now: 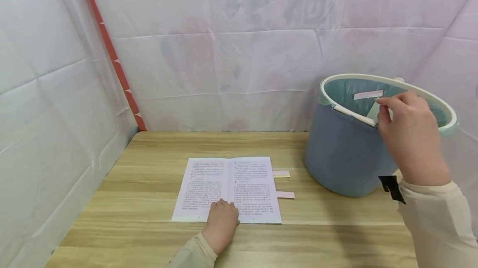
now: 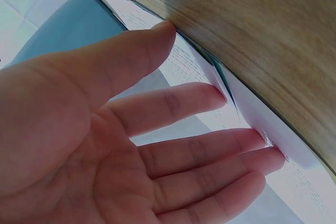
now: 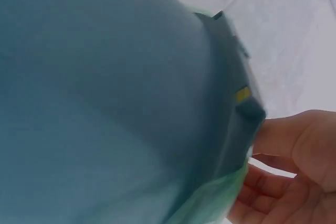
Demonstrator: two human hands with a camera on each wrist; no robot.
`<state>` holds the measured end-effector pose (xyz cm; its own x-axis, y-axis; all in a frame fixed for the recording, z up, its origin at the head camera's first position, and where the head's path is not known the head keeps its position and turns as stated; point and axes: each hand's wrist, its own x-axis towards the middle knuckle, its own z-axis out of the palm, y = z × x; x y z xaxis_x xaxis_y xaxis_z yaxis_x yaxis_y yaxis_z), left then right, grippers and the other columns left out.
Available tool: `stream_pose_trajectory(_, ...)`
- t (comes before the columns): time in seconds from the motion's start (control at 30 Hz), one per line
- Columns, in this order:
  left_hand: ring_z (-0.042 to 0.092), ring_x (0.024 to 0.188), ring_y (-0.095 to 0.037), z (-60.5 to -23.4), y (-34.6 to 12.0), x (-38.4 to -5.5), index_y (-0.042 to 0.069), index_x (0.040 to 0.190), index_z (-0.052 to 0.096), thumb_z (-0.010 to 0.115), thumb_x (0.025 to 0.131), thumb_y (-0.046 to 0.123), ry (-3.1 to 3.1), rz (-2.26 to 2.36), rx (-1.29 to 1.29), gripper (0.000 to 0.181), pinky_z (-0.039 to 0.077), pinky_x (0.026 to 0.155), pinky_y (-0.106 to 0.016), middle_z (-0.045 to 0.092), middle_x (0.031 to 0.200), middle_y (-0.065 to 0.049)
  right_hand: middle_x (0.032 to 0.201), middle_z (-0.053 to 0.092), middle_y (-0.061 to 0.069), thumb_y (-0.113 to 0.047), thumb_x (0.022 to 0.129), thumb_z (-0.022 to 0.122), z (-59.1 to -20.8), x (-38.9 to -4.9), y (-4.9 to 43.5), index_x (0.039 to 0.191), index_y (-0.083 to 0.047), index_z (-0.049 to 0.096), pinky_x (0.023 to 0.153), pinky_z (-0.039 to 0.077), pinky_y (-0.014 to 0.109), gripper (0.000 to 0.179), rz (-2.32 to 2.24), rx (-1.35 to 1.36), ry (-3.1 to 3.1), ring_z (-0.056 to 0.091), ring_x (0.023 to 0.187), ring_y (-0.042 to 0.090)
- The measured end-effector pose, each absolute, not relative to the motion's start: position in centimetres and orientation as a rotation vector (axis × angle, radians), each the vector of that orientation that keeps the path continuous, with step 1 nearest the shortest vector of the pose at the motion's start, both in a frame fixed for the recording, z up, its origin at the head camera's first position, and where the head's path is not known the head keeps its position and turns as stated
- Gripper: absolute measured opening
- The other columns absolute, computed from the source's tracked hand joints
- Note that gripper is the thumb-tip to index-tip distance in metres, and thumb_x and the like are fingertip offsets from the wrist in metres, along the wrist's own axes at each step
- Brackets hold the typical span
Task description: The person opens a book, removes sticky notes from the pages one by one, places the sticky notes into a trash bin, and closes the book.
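An open booklet (image 1: 254, 189) with printed pages lies flat on the table. My left hand (image 1: 222, 220) rests on its lower edge near the fold; in the left wrist view its fingers (image 2: 194, 150) are extended over the page. Two paper tabs, an upper pink and yellow one (image 1: 281, 174) and a lower pink one (image 1: 286, 195), stick out from the booklet's right side. My right hand (image 1: 410, 131) is over the near rim of a blue-grey bucket (image 1: 343, 152). Just past its fingertips, a pink paper strip (image 1: 368, 94) shows against the inside, seemingly apart from thumb and forefinger.
A green bag (image 1: 343, 87) lines the bucket, folded over its cream rim (image 1: 422, 88). Inside, near my right fingertips, is a pale patch (image 1: 373, 111) that I cannot identify. White sheeting (image 1: 224, 60) hangs behind and left of the wooden table (image 1: 123, 201).
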<state>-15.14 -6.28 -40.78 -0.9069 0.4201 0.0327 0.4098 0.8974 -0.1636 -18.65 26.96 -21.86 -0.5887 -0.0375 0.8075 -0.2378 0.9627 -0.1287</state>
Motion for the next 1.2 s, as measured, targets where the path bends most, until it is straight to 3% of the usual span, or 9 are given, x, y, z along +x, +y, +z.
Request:
stream_pose_trajectory(0.13, 0.067, 0.097, -0.029, -40.9, -6.3, -15.2, 0.006, 0.109, 0.071, 0.073, 0.079, 0.041, -3.003, 0.234, -0.651, 0.046, 0.051, 0.082, -0.038, 0.07, 0.102, -0.017, 0.089, 0.055, 0.029, 0.016, 0.083, 0.057, -21.9, -17.8, 25.5, 0.1, 0.013, 0.065, 0.066, 0.038, 0.052, 0.019, 0.294, 0.291, -2.154, 0.048, 0.08, 0.046)
stream_pose_trajectory(0.37, 0.067, 0.097, -0.029, -40.7, -6.2, -15.2, 0.006, 0.109, 0.071, 0.073, 0.079, 0.041, -3.008, 0.237, -0.645, 0.046, 0.051, 0.082, -0.037, 0.07, 0.102, -0.017, 0.084, 0.067, 0.013, 0.015, 0.075, 0.067, -23.4, -17.2, 21.2, 0.095, 0.003, 0.07, 0.073, 0.036, 0.012, 0.024, 0.417, 0.55, -2.112, 0.06, 0.076, 0.025)
stream_pose_trajectory(0.43, 0.067, 0.097, -0.029, -40.7, -6.3, -15.2, 0.005, 0.108, 0.071, 0.073, 0.079, 0.041, -3.009, 0.23, -0.639, 0.046, 0.051, 0.082, -0.037, 0.07, 0.102, -0.017, 0.084, 0.069, 0.008, 0.012, 0.076, 0.07, -24.2, -17.2, 19.8, 0.094, 0.0, 0.07, 0.072, 0.041, 0.012, 0.022, 0.478, 0.589, -2.192, 0.063, 0.073, 0.02)
stream_pose_trajectory(0.57, 0.067, 0.094, -0.029, -40.5, -6.3, -15.1, 0.005, 0.106, 0.072, 0.075, 0.078, 0.04, -2.986, 0.222, -0.635, 0.046, 0.052, 0.08, -0.037, 0.071, 0.099, -0.017, 0.086, 0.071, 0.004, -0.003, 0.087, 0.068, -25.9, -17.8, 17.4, 0.095, -0.004, 0.071, 0.069, 0.052, 0.027, 0.008, 0.73, 0.539, -2.47, 0.068, 0.076, 0.018)
stream_pose_trajectory(0.67, 0.067, 0.093, -0.029, -40.6, -6.3, -15.1, 0.004, 0.104, 0.072, 0.076, 0.077, 0.04, -2.965, 0.209, -0.644, 0.045, 0.052, 0.078, -0.037, 0.071, 0.097, -0.017, 0.087, 0.07, 0.006, -0.01, 0.093, 0.063, -27.3, -18.7, 16.4, 0.096, -0.002, 0.069, 0.069, 0.054, 0.034, 0.011, 0.949, 0.472, -2.706, 0.068, 0.079, 0.019)
stream_pose_trajectory(0.97, 0.067, 0.081, -0.025, -40.8, -6.3, -15.3, 0.005, 0.1, 0.073, 0.074, 0.078, 0.042, -2.969, 0.253, -0.647, 0.043, 0.051, 0.072, -0.034, 0.07, 0.087, -0.014, 0.074, 0.063, 0.012, -0.006, 0.097, 0.054, -32.6, -20.8, 15.2, 0.085, 0.005, 0.058, 0.063, 0.057, 0.034, 0.017, 1.339, 0.291, -3.068, 0.064, 0.066, 0.02)
stream_pose_trajectory(1.2, 0.067, 0.091, -0.029, -41.0, -6.3, -15.3, 0.005, 0.104, 0.072, 0.074, 0.078, 0.042, -2.99, 0.225, -0.657, 0.045, 0.051, 0.078, -0.037, 0.071, 0.095, -0.017, 0.069, 0.061, 0.013, -0.006, 0.095, 0.055, -36.3, -21.5, 14.9, 0.075, 0.002, 0.053, 0.058, 0.055, 0.031, 0.021, 1.236, 0.181, -3.184, 0.059, 0.06, 0.019)
